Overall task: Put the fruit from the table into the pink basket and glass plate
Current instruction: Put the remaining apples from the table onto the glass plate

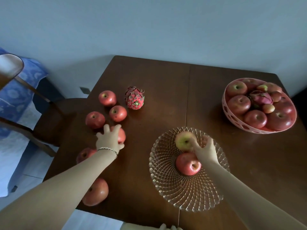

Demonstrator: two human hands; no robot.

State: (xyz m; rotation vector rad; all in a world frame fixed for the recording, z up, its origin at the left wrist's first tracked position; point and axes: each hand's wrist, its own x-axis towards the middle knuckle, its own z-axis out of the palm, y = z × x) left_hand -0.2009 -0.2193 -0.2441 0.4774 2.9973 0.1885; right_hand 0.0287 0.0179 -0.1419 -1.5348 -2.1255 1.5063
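My left hand [108,140] lies over a red apple [122,135] on the left of the brown table [166,83], fingers curled round it. My right hand [205,149] reaches into the glass plate [186,196] and holds a yellow-green apple [182,141]; a red apple [187,164] lies in the plate just in front of it. Several more red apples lie loose on the table: three behind my left hand [107,97] [118,113] [95,120] and two under my left forearm [83,155] [98,192]. A dragon fruit [134,100] stands beyond them. The pink basket [232,120] at the right holds several apples and a dragon fruit.
A wooden chair [49,120] stands against the table's left edge, with a blue patterned cloth [21,90] behind it. A pale wall rises right behind the table. The table's front edge runs close under my arms.
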